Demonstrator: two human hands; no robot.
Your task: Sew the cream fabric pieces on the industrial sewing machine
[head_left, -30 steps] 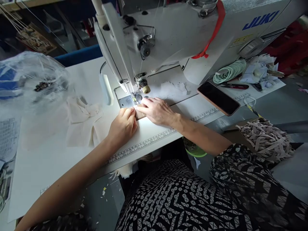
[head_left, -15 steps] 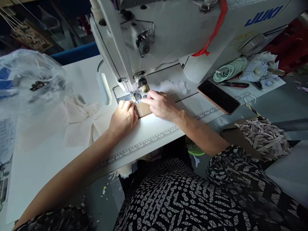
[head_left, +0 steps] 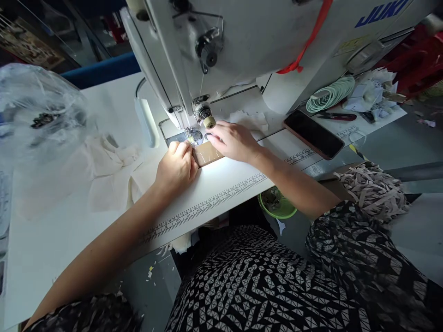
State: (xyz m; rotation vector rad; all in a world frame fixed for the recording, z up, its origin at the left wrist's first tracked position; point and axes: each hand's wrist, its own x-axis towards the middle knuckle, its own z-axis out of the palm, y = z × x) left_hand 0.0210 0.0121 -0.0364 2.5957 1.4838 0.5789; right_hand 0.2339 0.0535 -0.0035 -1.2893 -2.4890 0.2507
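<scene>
My left hand (head_left: pixel 176 167) rests on the sewing machine bed, close to the presser foot (head_left: pixel 191 134). Its fingers are curled together, and whatever they pinch is hidden under them. To the right of the needle, my right hand (head_left: pixel 236 141) has thumb and forefinger closed at a small dark round piece (head_left: pixel 208 136), mostly covered by the fingertips. Between both hands lies a tan, scratched plate (head_left: pixel 208 154) set in the bed. The white sewing machine (head_left: pixel 249 41) stands over them, its lamp lighting the needle area.
Pale fabric pieces (head_left: pixel 114 184) and a clear plastic bag (head_left: pixel 44 101) lie on the left. On the right are a phone (head_left: pixel 314 133), a coil of pale green cord (head_left: pixel 331 94) and scraps (head_left: pixel 372 94). A printed ruler (head_left: pixel 207 203) runs along the table front. Below sits a green bin (head_left: pixel 285 213).
My right forefinger, earlier stretched toward the presser foot, has drawn back right, and the thumb now closes at the round piece. My left hand stays put. The view has shifted slightly.
</scene>
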